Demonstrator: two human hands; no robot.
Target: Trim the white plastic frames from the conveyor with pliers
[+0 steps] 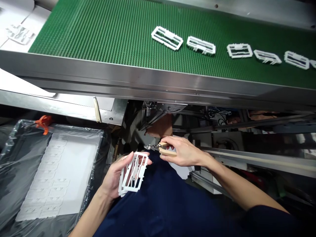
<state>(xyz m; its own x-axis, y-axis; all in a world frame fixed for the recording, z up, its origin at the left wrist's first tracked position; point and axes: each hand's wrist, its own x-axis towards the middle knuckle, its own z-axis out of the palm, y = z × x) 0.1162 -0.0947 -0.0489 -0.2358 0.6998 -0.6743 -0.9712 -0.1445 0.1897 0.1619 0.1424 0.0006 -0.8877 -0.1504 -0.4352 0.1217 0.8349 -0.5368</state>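
Observation:
My left hand (116,177) is closed around white plastic frames (142,171), at least two of them stacked face to face. The front frame has thin inner bars and small tabs along its edge. In my right hand (184,151) is a pair of nippers (168,152) with cream handles. Their metal jaws point left, a little above and apart from the held frames. Both hands are over my dark blue clothing, in front of the conveyor. My right fingers wrap the handles, partly hiding them.
Several more white frames lie in a row on the green conveyor belt (98,36), behind its metal side rail (158,79). At lower left, a plastic-lined box (98,136) holds flat rows of white pieces. An orange tie (43,123) is on its rim.

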